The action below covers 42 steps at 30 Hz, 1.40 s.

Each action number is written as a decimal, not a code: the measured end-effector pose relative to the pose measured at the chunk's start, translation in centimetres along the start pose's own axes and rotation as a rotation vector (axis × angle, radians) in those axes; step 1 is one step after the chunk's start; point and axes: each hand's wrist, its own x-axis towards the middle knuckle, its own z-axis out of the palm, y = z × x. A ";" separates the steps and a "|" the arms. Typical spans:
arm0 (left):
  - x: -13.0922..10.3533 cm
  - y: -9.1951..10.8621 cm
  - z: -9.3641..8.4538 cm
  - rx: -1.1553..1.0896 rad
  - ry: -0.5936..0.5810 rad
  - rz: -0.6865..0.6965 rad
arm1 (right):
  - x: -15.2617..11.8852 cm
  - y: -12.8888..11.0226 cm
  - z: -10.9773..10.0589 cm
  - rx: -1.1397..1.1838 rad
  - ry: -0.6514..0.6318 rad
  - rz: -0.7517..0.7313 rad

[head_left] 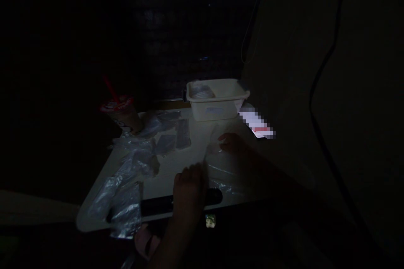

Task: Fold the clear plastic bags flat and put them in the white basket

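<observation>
The scene is very dark. Over a long black object [158, 206] near the table's front edge is my left hand [189, 180], its fingers curled; what they close on is too dim to make out. My right hand [232, 143] reaches in from the right, fingers bent at a thin clear plastic sheet or bag [214, 147]. More clear plastic [221, 170] spreads between my hands and toward the front edge. Small flat clear packets [183, 133] lie on the white table beyond my left hand.
A white bin [216, 109] holding clear packets stands at the table's back. Crumpled plastic bags [126, 197] cover the left side, near a cup [126, 117] with a red lid and straw. A bright, pixelated phone-like object [257, 124] lies at the right. A dark cable hangs along the right wall.
</observation>
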 end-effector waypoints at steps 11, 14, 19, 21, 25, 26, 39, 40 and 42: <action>0.0 0.1 0.8 0.027 0.041 -0.023 | 0.0 0.6 -1.3 0.076 -0.006 0.012; -0.1 0.1 0.5 0.023 0.002 0.015 | 0.0 1.0 -1.4 0.048 0.003 -0.002; -0.4 0.0 0.3 -0.117 -0.044 0.047 | 0.0 1.5 -1.1 -0.036 0.028 -0.014; -0.6 -0.1 0.4 -0.160 -0.036 0.070 | 0.0 1.3 -1.2 -0.110 0.030 -0.015; -0.8 -0.2 1.0 -0.191 0.001 0.105 | 0.0 -0.4 -1.5 -0.262 0.006 -0.031; -0.8 -0.2 1.1 -0.193 0.008 0.120 | 0.0 -0.9 -1.5 -0.303 0.015 -0.045; -0.8 0.1 1.0 -0.224 0.091 0.150 | 1.1 -1.9 -0.1 -0.484 -0.076 -0.202; -0.9 0.1 0.9 -0.220 0.093 0.133 | 1.1 -1.8 -0.1 -0.464 -0.082 -0.206; -1.1 0.2 0.8 -0.193 0.098 0.057 | 1.0 -1.7 -0.1 -0.450 -0.075 -0.203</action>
